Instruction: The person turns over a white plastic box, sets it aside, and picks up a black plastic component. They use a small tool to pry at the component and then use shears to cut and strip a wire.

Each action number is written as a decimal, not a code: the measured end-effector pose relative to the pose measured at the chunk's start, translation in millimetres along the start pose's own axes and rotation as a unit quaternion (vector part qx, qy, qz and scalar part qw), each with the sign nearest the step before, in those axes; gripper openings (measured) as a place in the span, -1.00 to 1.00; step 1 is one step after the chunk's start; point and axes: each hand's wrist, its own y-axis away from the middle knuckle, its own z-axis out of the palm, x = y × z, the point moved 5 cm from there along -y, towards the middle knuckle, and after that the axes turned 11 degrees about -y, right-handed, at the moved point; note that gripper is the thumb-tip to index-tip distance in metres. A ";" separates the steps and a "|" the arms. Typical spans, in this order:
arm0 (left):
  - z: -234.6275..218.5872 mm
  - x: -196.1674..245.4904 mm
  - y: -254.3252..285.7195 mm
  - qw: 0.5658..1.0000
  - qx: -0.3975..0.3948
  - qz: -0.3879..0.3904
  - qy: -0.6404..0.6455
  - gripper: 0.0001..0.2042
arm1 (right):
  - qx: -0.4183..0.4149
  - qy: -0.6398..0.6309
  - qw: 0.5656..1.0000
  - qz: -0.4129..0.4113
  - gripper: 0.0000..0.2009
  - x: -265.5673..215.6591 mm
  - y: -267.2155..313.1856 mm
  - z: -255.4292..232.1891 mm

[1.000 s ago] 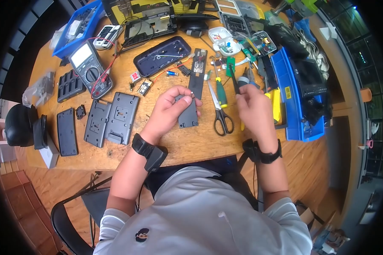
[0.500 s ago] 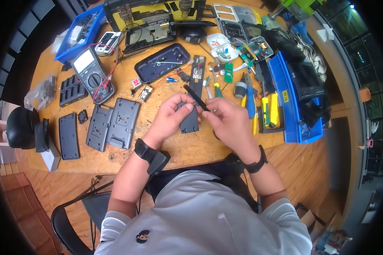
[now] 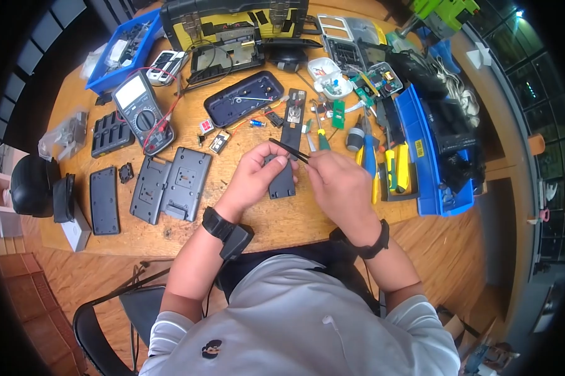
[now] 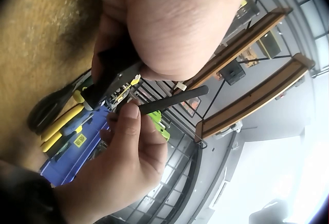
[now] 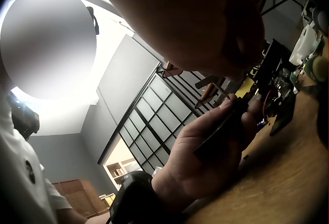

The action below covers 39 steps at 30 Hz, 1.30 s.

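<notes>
My left hand (image 3: 254,172) grips a flat dark plastic plate (image 3: 282,183) with small holes at its near end. The left thumb lies across its upper part. My right hand (image 3: 342,185) pinches slim black tweezers (image 3: 288,149), which cross just above the left thumb and fingers. In the left wrist view, the blunt dark bar of the tweezers (image 4: 177,98) sticks out past the right thumb (image 4: 128,124). The right wrist view has the plate (image 5: 221,131) in the left hand (image 5: 190,157), tilted. Part of the plate is hidden under the left fingers.
Beyond the hands lie a long dark strip (image 3: 293,122) and a black tray (image 3: 245,100). A multimeter (image 3: 143,113) and hinged black plates (image 3: 169,185) are at left. At right are a green-handled screwdriver (image 3: 323,141), a blue-handled tool (image 3: 369,156), yellow tools (image 3: 401,168) and a blue bin (image 3: 414,150).
My right hand has come left from the tools with the black tweezers and met the left hand at the plate. The tweezers have since tilted flatter. My left hand keeps its grip.
</notes>
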 end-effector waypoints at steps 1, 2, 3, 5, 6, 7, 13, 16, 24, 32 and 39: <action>-0.2 0.6 0.0 1.000 0.000 0.001 0.000 -0.89 | -0.014 0.014 1.000 0.003 -0.91 0.4 -0.1 1.3; -0.4 0.7 0.2 1.000 0.002 -0.002 0.002 -0.89 | -0.013 0.015 1.000 0.002 -0.91 -0.2 -0.9 1.3; -0.5 0.7 0.3 1.000 0.004 -0.006 0.005 -0.89 | -0.011 0.017 1.000 -0.003 -0.91 -1.2 -1.6 0.7; -1.6 -0.6 0.1 1.000 0.010 -0.007 0.000 -0.90 | -0.009 0.019 1.000 -0.007 -0.91 -2.9 -2.5 -0.7; -2.4 -1.1 0.0 1.000 0.016 -0.009 -0.004 -0.91 | -0.014 0.028 0.999 -0.012 -0.91 -4.0 -2.4 -1.1; -2.1 -0.4 0.1 1.000 0.016 -0.009 -0.005 -0.91 | -0.020 0.037 0.999 -0.017 -0.91 -4.9 -1.8 -1.3; -3.4 0.7 -0.8 1.000 0.021 0.012 -0.009 -0.92 | 0.011 -0.002 1.000 -0.014 -0.92 -8.8 1.4 -2.0; -3.1 -1.1 -0.5 1.000 0.025 0.012 0.008 -0.92 | 0.035 -0.009 0.999 -0.014 -0.91 -9.1 -1.5 -4.2; -1.4 4.2 0.7 1.000 0.020 0.006 -0.014 -0.91 | 0.013 0.019 1.000 -0.006 -0.92 -10.6 -2.1 -1.0; -2.8 1.0 0.7 1.000 0.029 0.000 -0.011 -0.89 | 0.026 0.045 0.998 -0.038 -0.88 -13.4 -3.2 -1.5; -1.2 0.0 -0.3 1.000 0.016 0.013 -0.012 -0.90 | 0.039 0.060 0.996 -0.050 -0.88 -15.7 -6.3 -0.9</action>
